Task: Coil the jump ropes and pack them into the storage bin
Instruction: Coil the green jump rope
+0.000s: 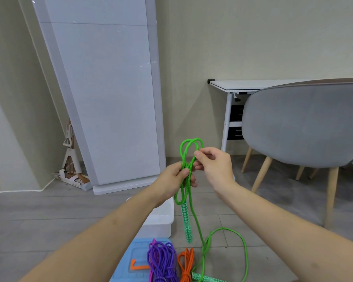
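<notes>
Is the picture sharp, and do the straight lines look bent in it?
Head view: the green rope between the hands is sharp; the white panel leans and its edges tilt from wide-angle distortion, with small glare spots; the forearms look stretched near the bottom corners.

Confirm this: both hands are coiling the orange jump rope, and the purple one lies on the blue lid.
Not quite. The head view shows the left hand and right hand coiling the green braided jump rope. The orange jump rope lies bundled on the floor. The purple jump rope lies on the blue plastic lid.
</notes>
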{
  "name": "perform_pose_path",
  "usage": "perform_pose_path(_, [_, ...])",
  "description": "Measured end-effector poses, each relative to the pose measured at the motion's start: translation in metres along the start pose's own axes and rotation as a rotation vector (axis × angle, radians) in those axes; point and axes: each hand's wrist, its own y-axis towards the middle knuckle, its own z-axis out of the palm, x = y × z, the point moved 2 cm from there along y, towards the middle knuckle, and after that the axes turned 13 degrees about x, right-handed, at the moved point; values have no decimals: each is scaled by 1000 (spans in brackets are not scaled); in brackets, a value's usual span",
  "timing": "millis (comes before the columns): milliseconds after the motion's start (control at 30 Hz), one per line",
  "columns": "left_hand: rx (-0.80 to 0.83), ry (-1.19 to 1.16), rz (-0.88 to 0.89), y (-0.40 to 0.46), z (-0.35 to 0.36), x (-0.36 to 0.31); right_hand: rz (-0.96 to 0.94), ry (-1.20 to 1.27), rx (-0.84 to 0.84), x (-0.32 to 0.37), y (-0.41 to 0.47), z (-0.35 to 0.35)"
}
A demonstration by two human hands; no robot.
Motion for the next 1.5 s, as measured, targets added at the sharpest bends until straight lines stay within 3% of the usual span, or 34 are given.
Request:
perform_pose_path(433, [149,-246,-30,1,6,-4,-61,-43,25,7,-2,-5])
perform_pose_path(567, [22,-396,12,6,2,-6,-54,-19,54,-6,-4,-8])
perform_pose_path(767, [-170,-736,141,8,-20,-16,6,-78,377,-35,-22,-2])
perform_pose_path(867, [-182,-784,154,7,-23,-20,49,-104,589,-45,-30,4])
perform_pose_path(1033, [-216,-775,202,4,-29,-24,95,-209,734,-53,-31,12])
perform_pose_path(1267, [-375,-811,214,-4,-46,-27,168,-226,767,-50,-27,-10])
perform_pose_path(1500, [-291,-776,143,-14,-54,-23,322,-335,624,-56,-16,-60])
